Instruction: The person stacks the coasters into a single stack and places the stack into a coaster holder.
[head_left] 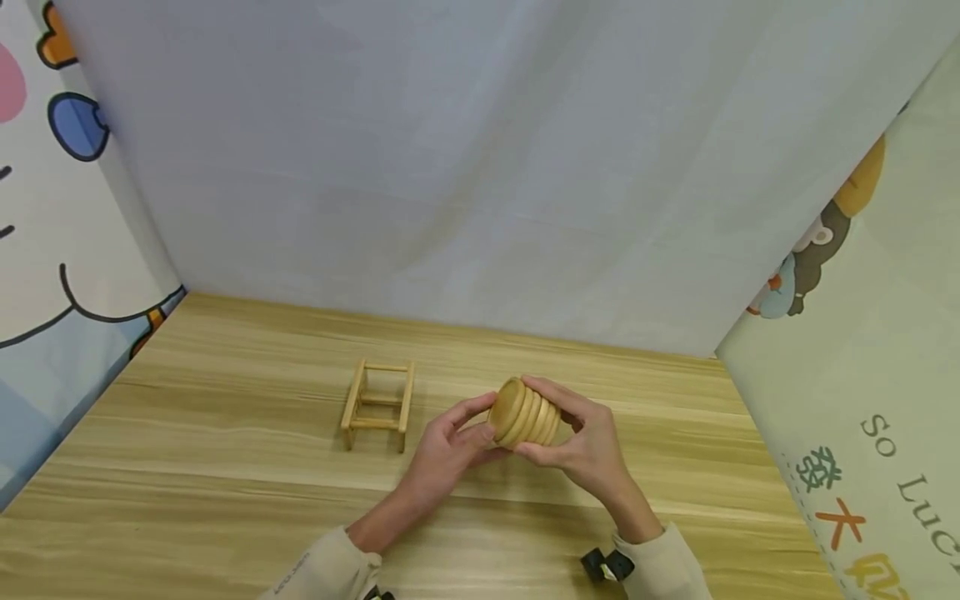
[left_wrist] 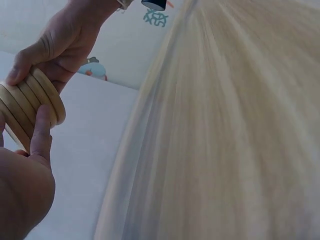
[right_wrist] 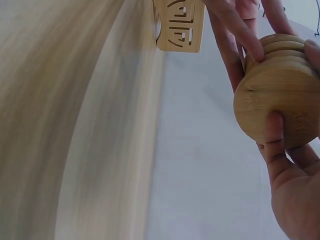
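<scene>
A stack of several round wooden coasters (head_left: 531, 414) is held tilted above the table between both hands. My left hand (head_left: 442, 454) grips its left end, thumb near the front face and fingers around the edge. On the other end, my right hand (head_left: 588, 446) holds the rims between thumb and fingers. The right wrist view shows the flat bottom face of the end coaster (right_wrist: 280, 102) with a right finger pressed against it. To the left of the hands stands a small wooden rack (head_left: 377, 423), untouched; its cut-out side panel (right_wrist: 182, 42) shows in the right wrist view.
The wood-grain table (head_left: 247, 400) runs back to a pale cloth wall (head_left: 450, 208). Printed cartoon panels (head_left: 67, 217) rise at the left, and a printed light green panel (head_left: 862, 400) with lettering rises at the right.
</scene>
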